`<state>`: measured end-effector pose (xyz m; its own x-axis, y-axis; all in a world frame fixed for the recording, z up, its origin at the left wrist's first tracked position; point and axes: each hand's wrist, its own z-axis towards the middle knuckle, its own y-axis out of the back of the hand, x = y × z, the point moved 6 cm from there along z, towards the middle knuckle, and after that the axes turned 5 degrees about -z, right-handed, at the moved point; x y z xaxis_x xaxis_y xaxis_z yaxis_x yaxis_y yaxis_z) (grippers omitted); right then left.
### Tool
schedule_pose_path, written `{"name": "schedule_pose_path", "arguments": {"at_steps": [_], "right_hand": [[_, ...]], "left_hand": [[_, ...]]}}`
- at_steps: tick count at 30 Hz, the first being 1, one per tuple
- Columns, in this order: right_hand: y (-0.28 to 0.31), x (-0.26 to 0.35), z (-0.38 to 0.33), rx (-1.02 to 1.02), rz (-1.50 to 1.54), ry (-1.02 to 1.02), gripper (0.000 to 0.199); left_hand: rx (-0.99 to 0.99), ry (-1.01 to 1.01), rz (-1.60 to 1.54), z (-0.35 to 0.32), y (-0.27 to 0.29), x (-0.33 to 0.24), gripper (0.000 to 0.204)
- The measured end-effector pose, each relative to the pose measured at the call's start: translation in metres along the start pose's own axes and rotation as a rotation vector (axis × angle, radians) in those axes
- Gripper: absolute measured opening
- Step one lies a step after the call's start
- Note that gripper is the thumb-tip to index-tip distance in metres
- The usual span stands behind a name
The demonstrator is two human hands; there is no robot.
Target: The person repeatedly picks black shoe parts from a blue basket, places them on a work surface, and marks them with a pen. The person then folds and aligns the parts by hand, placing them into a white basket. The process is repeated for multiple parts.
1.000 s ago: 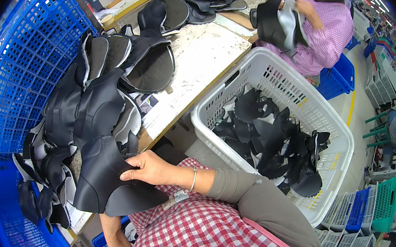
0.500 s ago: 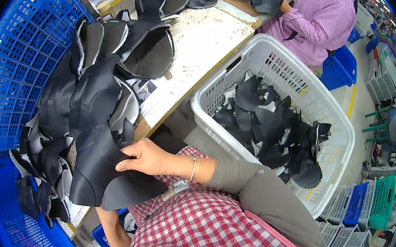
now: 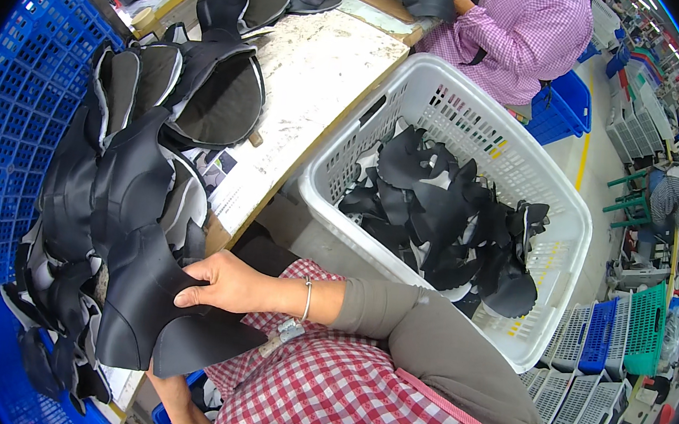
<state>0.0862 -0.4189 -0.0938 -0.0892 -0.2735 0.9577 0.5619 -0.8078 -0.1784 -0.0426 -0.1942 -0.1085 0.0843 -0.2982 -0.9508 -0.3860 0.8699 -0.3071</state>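
My right hand [image 3: 220, 282] pinches the edge of a black boot upper [image 3: 130, 298] between thumb and fingers. The upper is smooth, with stitched seams and a flap spreading to the right. It hangs over the near edge of the table. My left hand [image 3: 162, 382] reaches beneath it from below; its fingers are hidden behind the upper, so I cannot see their grip. Right beside the held piece, more black uppers [image 3: 70, 175] lie overlapped in a row along the table's left side. Some show dark grey linings [image 3: 222, 104] with white edges.
A white worktable [image 3: 322, 61] runs away from me. To its right stands a white plastic basket [image 3: 540, 349] holding many black cut pieces [image 3: 443, 215]. Blue crates [image 3: 12, 136] line the left. A co-worker in a pink checked garment [image 3: 523, 41] handles black pieces at the far end.
The whole view has shifted, so the table, basket and hands appear farther left. My right hand keeps its pinch on the upper, which has barely moved relative to the table.
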Motion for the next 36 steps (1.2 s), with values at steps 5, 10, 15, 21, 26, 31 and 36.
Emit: {"name": "schedule_pose_path", "arguments": {"at_steps": [5,10,15,21,26,31,36], "right_hand": [[0.002,-0.005,0.0,0.026,0.031,-0.058,0.034],[0.005,-0.001,0.003,0.049,0.081,-0.08,0.035],[0.006,0.0,0.002,0.07,0.057,-0.1,0.036],[0.004,0.001,0.002,0.058,0.012,-0.095,0.036],[0.001,0.003,0.002,0.056,0.022,-0.091,0.035],[0.001,0.005,0.0,0.054,0.002,-0.09,0.033],[-0.003,0.005,-0.001,0.073,0.043,-0.136,0.031]], "left_hand": [[-0.007,0.005,0.009,0.003,-0.002,0.005,0.055],[-0.002,-0.003,-0.007,0.005,-0.005,0.006,0.055],[-0.005,0.01,-0.005,0.004,-0.006,0.01,0.056],[0.002,0.004,-0.002,0.005,-0.008,0.01,0.056],[0.017,0.0,0.001,0.006,-0.009,0.009,0.057],[0.03,-0.007,0.004,0.006,-0.011,0.006,0.057],[0.037,-0.023,0.002,0.003,-0.007,0.003,0.058]]}}
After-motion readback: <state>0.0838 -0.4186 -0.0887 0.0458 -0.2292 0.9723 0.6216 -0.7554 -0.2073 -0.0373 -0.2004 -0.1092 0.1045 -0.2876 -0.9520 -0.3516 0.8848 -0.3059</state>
